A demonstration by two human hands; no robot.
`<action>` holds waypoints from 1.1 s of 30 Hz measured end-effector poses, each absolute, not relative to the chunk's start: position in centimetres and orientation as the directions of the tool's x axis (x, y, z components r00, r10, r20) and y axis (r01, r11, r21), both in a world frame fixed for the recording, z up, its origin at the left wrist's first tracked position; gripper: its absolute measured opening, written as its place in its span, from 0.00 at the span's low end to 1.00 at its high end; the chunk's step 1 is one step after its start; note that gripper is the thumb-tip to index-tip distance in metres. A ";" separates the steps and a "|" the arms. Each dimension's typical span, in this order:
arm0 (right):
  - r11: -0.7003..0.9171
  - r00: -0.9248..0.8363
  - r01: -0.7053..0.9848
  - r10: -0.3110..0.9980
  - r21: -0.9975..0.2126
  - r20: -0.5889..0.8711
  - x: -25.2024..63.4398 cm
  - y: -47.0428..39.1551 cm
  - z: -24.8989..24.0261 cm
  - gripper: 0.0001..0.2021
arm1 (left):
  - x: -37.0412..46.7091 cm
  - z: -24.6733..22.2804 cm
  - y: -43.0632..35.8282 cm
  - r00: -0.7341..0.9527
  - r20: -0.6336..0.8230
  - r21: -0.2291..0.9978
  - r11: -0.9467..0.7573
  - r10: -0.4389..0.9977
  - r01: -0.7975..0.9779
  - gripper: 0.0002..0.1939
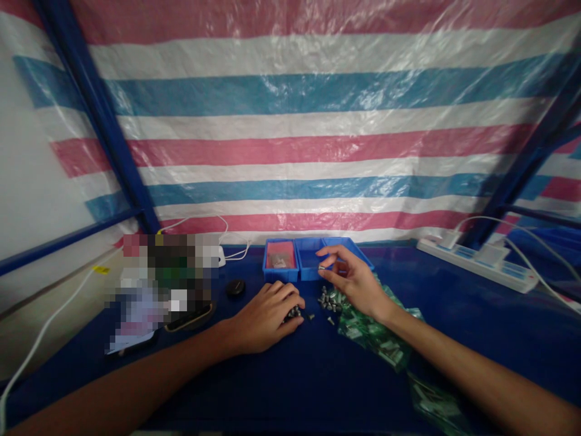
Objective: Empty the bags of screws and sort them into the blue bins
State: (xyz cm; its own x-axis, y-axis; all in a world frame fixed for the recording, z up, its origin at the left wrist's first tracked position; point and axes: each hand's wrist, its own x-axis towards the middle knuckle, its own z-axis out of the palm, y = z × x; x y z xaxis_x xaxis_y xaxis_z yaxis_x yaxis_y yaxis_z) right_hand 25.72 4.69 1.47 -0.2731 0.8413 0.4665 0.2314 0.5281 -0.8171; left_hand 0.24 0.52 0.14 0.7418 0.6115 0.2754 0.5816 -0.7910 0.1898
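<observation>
Closest to me on the blue tabletop lies a clear, green-tinted plastic bag, below my right forearm. Farther in, my left hand rests palm down, its fingers cupped round a cluster of small dark metal screws between fingertips and thumb; I cannot tell whether I grip any. One dark loose screw lies just beyond those fingertips, and a silvery loose screw sits farther right, between my hands. Green-tinted plastic packets spread beneath my right wrist, beside a loose pile of metal screws. Above that pile, my right hand pinches a small silvery metal piece between thumb and finger, in front of a blue plastic bin. To its left stands another blue bin with a pink-red packet inside. Behind everything hangs a red, white and blue striped plastic sheet.
</observation>
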 end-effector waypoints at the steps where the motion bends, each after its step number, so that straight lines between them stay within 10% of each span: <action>1: 0.528 -0.273 0.230 0.841 -0.817 0.467 25.7 4.7 1.5 0.15 | 0.2 0.2 0.5 0.742 0.274 0.189 -0.790 0.612 0.583 0.12; 33: 0.599 -0.247 0.307 0.801 -0.740 0.546 26.0 5.0 1.3 0.09 | 0.3 0.2 0.5 0.742 0.271 0.196 -0.790 0.612 0.580 0.11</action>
